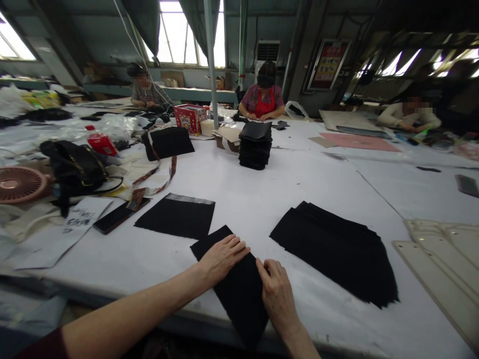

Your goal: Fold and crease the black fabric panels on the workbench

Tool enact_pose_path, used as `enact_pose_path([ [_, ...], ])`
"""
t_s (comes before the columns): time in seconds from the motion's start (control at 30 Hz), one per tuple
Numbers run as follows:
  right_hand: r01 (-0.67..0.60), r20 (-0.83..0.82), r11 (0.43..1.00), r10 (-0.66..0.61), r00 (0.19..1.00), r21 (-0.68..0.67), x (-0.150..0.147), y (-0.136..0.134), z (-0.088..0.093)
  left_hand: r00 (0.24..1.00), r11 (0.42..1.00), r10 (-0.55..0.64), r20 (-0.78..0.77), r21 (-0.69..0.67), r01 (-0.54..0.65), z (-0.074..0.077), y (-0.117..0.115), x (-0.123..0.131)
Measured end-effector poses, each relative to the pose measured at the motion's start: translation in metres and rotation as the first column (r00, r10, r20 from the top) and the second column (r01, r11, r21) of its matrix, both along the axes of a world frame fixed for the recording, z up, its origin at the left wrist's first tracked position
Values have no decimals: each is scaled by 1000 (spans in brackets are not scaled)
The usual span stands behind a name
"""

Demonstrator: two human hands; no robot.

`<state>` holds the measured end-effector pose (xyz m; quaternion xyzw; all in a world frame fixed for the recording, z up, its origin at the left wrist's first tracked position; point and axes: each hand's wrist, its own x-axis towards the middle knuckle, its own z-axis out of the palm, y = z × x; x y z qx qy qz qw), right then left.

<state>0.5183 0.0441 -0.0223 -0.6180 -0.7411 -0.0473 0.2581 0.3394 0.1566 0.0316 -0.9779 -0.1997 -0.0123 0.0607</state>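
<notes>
A black fabric piece (239, 291) lies at the near edge of the white table (262, 194). My left hand (221, 257) rests flat on its upper left part, fingers stretched out and together. On the fabric's right edge sits my right hand (277, 295), fingers curled down onto the cloth. A fanned stack of black fabric pieces (337, 252) lies just to the right. Another black piece (177, 217) with a grey strip along its top lies to the upper left.
A tall pile of black pieces (255, 144) stands mid-table. Left side holds a black bag (75, 167), a phone (119, 215), papers and a pink fan (20, 183). Beige templates (445, 259) lie at right. Three people sit along the far side.
</notes>
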Motion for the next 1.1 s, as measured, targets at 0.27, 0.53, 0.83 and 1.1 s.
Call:
enact_pose_path([
  [0.27, -6, -11, 1000, 6, 1000, 17, 5, -8, 1, 999, 999, 12, -37, -50, -14, 5, -11, 7],
  [0.53, -13, -33, 1000, 13, 999, 5, 12, -17, 4, 999, 996, -34, -34, -85, 31, 6, -17, 16],
  [0.83, -16, -47, 1000, 16, 999, 3, 17, -25, 6, 996, 994, -86, -33, -66, 84, 3, -24, 20],
  [1.1, -3, -3, 1000, 3, 1000, -1, 21, -31, 8, 994, 995, -71, -79, -72, 66, 2, -33, 26],
])
